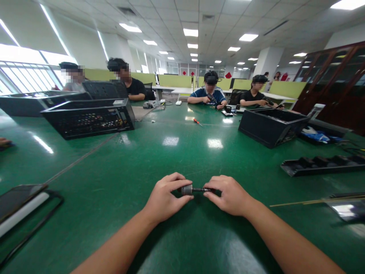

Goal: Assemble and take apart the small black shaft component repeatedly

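Just above the green table I hold a small tool-like part, a grey metal cylinder (187,190) with a thin dark shaft (197,189) coming out of its right side. It lies level between my hands. The thumb and fingers of my left hand (169,194) close round the cylinder from the left. With thumb and fingertips, my right hand (225,193) pinches the far end of the shaft. Between the two hands the middle of the shaft shows bare. My right fingers partly cover the shaft's tip, so its shape is unclear.
A red-handled screwdriver (196,121) lies farther back on the table (159,160). Black cases stand at left (91,118) and right (270,127). A black ridged tray (322,166) and thin rods (302,202) lie right. Several co-workers sit around the table.
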The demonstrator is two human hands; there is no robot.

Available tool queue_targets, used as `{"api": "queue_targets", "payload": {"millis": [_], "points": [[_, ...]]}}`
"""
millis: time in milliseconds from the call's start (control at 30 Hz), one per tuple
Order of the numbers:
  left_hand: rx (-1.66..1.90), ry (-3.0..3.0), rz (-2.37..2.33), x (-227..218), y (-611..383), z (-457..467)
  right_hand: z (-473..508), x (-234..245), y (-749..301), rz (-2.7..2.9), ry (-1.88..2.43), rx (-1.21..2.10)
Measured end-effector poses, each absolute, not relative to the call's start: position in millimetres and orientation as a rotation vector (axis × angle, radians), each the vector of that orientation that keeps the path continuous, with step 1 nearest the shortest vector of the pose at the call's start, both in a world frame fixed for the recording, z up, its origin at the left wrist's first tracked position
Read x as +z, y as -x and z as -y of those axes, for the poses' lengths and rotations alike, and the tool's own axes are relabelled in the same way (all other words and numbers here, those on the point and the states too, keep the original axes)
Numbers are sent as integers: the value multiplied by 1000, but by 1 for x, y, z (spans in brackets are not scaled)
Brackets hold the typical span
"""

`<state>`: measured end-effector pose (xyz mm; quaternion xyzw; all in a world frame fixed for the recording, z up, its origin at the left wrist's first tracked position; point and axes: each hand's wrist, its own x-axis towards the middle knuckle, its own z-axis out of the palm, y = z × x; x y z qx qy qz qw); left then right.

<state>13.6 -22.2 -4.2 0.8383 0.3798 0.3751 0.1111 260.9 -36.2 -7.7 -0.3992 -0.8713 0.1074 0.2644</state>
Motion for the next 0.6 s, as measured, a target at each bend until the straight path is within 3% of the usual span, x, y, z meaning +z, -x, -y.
{"api": "queue_targets", "payload": {"millis": [600], "points": [[1129,-2463,-1107,-6,-10,21,36,-8,-264,2346,1096,280]]}}
